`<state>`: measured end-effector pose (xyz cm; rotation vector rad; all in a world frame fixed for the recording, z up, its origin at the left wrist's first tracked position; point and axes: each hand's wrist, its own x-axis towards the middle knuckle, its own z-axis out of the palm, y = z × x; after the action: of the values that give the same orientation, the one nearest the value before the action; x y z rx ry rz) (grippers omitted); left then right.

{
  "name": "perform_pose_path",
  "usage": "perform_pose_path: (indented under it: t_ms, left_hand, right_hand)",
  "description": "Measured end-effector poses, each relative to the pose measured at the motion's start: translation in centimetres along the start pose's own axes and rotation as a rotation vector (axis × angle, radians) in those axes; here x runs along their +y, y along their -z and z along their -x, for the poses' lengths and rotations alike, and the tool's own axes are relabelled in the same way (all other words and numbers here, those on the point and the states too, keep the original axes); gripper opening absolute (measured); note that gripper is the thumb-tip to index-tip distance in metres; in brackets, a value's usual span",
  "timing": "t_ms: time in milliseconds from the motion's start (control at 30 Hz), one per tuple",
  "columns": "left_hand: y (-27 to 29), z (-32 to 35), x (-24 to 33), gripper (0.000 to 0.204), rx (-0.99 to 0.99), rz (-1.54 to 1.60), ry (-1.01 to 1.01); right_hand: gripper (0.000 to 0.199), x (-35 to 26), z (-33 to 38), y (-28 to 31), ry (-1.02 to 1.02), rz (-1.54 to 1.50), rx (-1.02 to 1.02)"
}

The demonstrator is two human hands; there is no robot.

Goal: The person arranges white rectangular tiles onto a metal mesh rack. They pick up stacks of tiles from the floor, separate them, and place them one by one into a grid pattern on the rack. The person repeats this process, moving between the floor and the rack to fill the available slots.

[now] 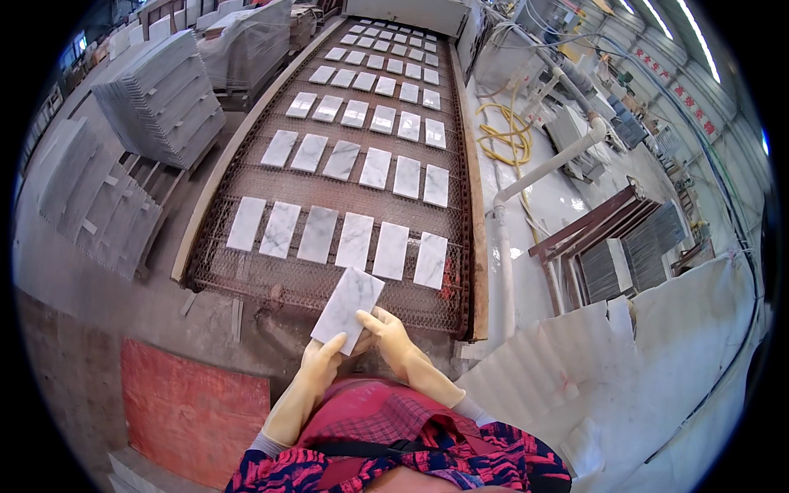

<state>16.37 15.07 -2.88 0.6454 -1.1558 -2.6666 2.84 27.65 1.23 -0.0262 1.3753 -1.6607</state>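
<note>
I hold a white marble tile (348, 308) with grey veins in front of my body, over the near end of a wire mesh conveyor belt (271, 279). My left hand (319, 361), in a pale rubber glove, grips the tile's lower left edge. My right hand (388, 333), gloved the same way, holds its lower right edge with the thumb on top. Just beyond the tile lies a row of several similar tiles (337, 237) on the belt, and more rows run up the belt into the distance.
Stacks of grey slabs (160, 94) stand left of the belt. A red-brown board (185, 411) lies on the floor at lower left. A white pipe (534, 177), yellow hose (501, 135) and metal rack (620, 238) are on the right, with white corrugated sheets (625, 370).
</note>
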Motion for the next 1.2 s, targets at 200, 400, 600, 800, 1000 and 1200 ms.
perform_pose_path:
  t_ms: [200, 400, 600, 800, 1000, 1200]
  left_hand:
    - [5.8, 5.4, -3.5, 0.046, 0.168, -0.089, -0.057]
    - [13.8, 13.2, -4.5, 0.053, 0.310, 0.192, -0.051]
    - [18.4, 17.2, -2.7, 0.055, 0.414, 0.260, -0.154]
    - [18.9, 19.0, -0.7, 0.056, 0.471, 0.216, -0.269]
    - [18.7, 19.6, -1.1, 0.053, 0.368, 0.376, -0.266]
    - [18.2, 19.2, -1.7, 0.046, 0.354, 0.238, -0.281]
  right_hand:
    - [0.043, 6.3, 2.4, -2.7, -0.106, 0.230, 0.031]
    - [0.049, 12.8, 3.8, -7.6, -0.232, 0.432, -0.171]
    - [0.048, 11.8, 5.4, -10.6, -0.164, 0.585, -0.215]
    - [0.046, 6.4, 6.8, -14.1, 0.116, 0.776, -0.316]
    - [0.049, -9.1, 15.0, -22.8, 0.978, 1.404, -0.808]
    - [0.047, -16.6, 24.3, -25.1, 1.391, 1.685, -0.753]
